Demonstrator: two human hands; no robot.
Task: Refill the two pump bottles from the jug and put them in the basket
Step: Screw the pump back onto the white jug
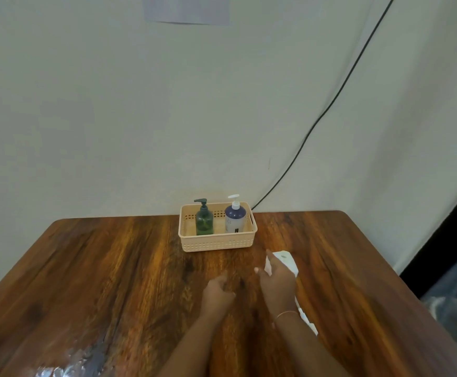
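Observation:
At the back of the table a beige plastic basket (216, 243) holds both pump bottles upright. The dark green one (204, 220) is on the left and the white one with a dark blue upper part (235, 217) is on the right. The white jug (287, 259) is on the table in front of the basket's right end, mostly hidden behind my right hand and forearm. My right hand (277, 281) lies over the jug's left side, and its fingers are apart and gripping nothing. My left hand (217, 293) rests on the wood beside it, fingers curled, with nothing in it.
The brown wooden table (113, 268) stands against a pale wall. A black cable (330, 104) runs down the wall to behind the basket. A shiny glare patch (72, 365) marks the near left of the tabletop. The table's right edge borders a dark gap.

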